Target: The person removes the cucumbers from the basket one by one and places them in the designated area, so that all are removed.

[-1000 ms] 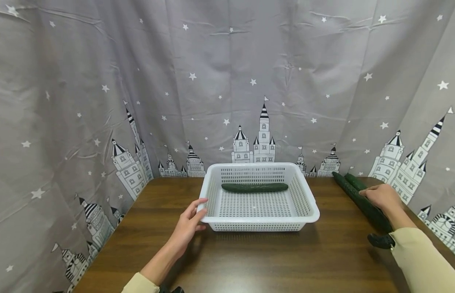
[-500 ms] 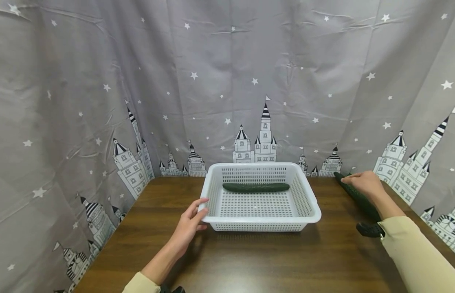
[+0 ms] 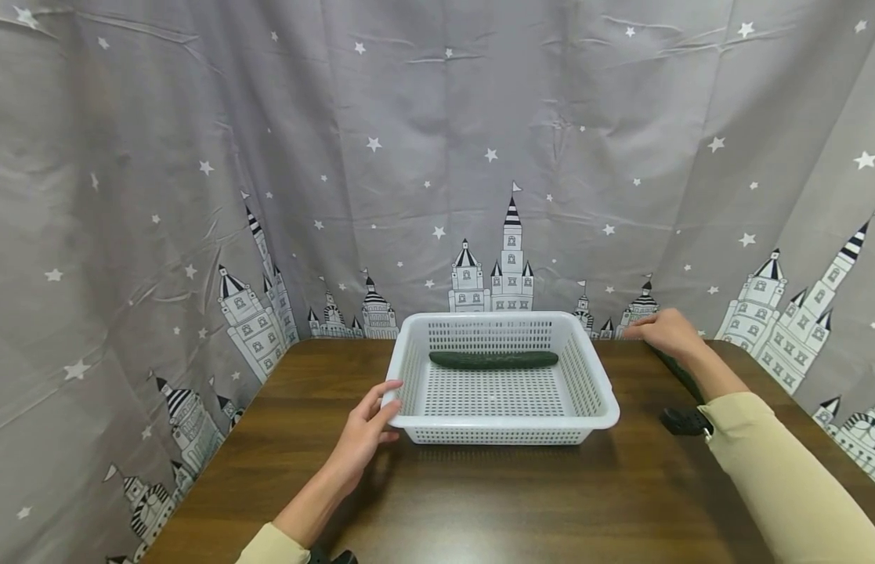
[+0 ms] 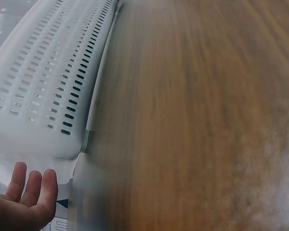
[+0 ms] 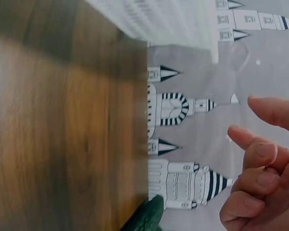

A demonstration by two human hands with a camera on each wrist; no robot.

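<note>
A white perforated plastic basket (image 3: 508, 435) stands on the wooden table, with one long dark green cucumber (image 3: 493, 360) lying across its back part. My left hand (image 3: 363, 431) holds the basket's front left corner, thumb over the rim and several fingers below it in the left wrist view. At the table's back right, my right hand (image 3: 670, 333) is in the air, holding nothing. Thumb and index finger are apart in the right wrist view, the others loosely bent. Partly behind that arm lies another cucumber (image 3: 680, 372), whose end (image 5: 147, 214) shows in the right wrist view.
A grey curtain (image 3: 402, 157) printed with stars and castles hangs close behind the table and along both sides. The brown wooden table (image 3: 493, 501) extends in front of the basket. A black wrist strap (image 3: 684, 421) sits at the right sleeve.
My right hand has moved left and away from me, off the cucumbers on the right, carrying nothing. Its arm now covers most of them. The left hand and basket keep their place.
</note>
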